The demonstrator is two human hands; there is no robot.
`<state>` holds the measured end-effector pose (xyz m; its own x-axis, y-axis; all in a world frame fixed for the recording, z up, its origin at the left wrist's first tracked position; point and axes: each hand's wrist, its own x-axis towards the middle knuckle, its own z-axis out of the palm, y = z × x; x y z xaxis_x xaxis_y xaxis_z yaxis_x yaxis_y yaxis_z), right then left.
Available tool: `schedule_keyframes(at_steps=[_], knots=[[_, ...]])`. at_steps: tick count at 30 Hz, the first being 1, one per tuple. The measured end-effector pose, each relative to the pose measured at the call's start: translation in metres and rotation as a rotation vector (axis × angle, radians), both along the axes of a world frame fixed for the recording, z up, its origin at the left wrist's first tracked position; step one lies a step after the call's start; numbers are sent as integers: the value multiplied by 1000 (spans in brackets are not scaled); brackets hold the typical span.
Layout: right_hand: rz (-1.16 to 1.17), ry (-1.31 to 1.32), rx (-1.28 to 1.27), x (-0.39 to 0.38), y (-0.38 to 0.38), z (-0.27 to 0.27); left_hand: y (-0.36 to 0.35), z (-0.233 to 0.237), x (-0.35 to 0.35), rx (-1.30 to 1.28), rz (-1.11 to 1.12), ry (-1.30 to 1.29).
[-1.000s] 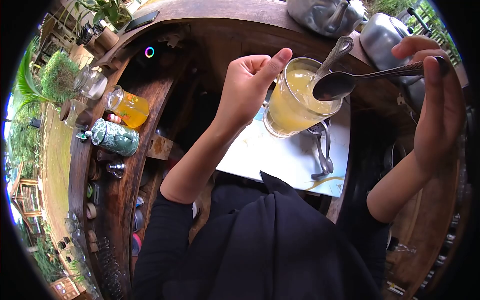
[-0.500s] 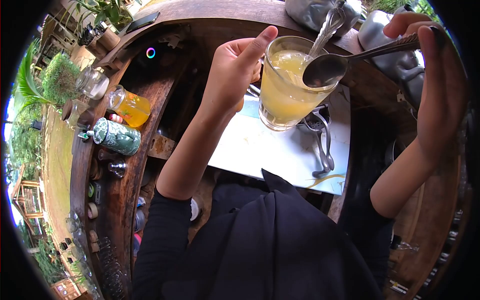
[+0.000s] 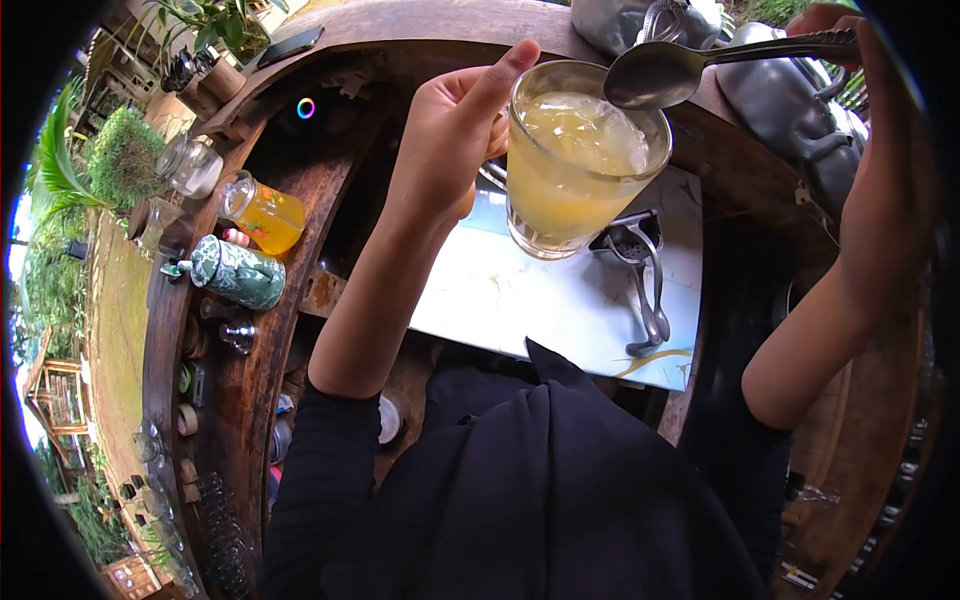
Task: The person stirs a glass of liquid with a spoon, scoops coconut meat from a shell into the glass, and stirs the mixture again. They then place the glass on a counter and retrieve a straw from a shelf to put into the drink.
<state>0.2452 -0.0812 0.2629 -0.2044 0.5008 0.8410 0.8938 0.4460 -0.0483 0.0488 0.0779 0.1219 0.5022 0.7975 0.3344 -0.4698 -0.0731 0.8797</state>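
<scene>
Fingers [image 3: 498, 84] closed: left hand [image 3: 440, 145] clasps the glass mug [image 3: 575, 180], right hand [image 3: 885, 165] grips a spoon [image 3: 655, 76].

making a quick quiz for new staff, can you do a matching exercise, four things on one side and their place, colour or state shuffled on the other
1. glass mug
2. spoon with visible bowl
3. citrus squeezer
4. canister

A. green and white
B. in the right hand
C. on the white surface
D. holding pale yellow drink

1-D; 2-B; 3-C; 4-A
</scene>
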Motion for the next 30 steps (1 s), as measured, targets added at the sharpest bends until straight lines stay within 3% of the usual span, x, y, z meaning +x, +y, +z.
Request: schedule_keyframes(at_steps=[13, 24, 30], knots=[[-13, -109, -198, -18, 0, -24, -2, -1, 1, 8, -12, -14], [-7, -75, -139, -19, 3, -28, -6, 0, 1, -13, -5, -7], [7, 75, 7, -14, 0, -20, 3, -4, -2, -1, -27, -22]])
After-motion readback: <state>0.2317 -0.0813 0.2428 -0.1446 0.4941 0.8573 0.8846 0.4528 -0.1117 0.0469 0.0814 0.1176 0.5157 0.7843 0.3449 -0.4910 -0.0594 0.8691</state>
